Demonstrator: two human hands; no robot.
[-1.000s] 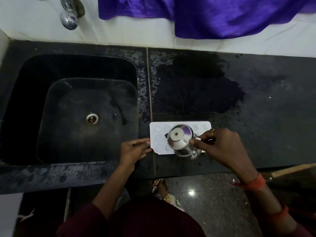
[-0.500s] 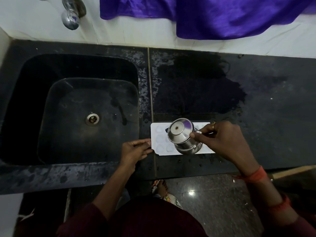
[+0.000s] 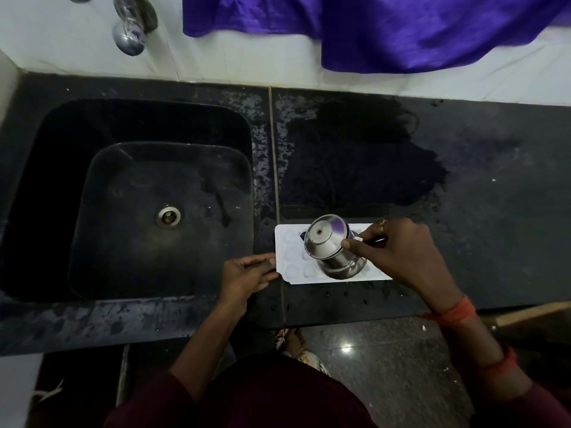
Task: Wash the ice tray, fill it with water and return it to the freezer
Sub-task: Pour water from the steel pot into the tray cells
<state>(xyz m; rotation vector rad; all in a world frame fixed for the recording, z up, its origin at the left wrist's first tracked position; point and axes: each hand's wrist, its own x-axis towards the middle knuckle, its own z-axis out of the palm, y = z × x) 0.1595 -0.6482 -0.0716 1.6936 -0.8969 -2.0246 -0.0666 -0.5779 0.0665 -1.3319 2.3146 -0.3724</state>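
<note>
1. Ice tray (image 3: 290, 253): only the left cells show. The steel cup (image 3: 327, 247) and the right hand (image 3: 401, 254) cover the rest, and any water in the cells is too faint to read.
2. The cup is tipped with its base toward the camera, so its mouth and inside are hidden.
3. Left hand (image 3: 244, 274) at the tray's left edge: gripping or just touching, can't tell.
4. Tap (image 3: 131, 29): blurred and cut off by the top edge.
5. Purple cloth (image 3: 401, 26) runs off the top.
6. Foot (image 3: 295, 339) below the counter, half hidden behind the person's body.

Right hand (image 3: 398, 253) tips steel cup (image 3: 332, 251) over ice tray (image 3: 292, 261).
</note>
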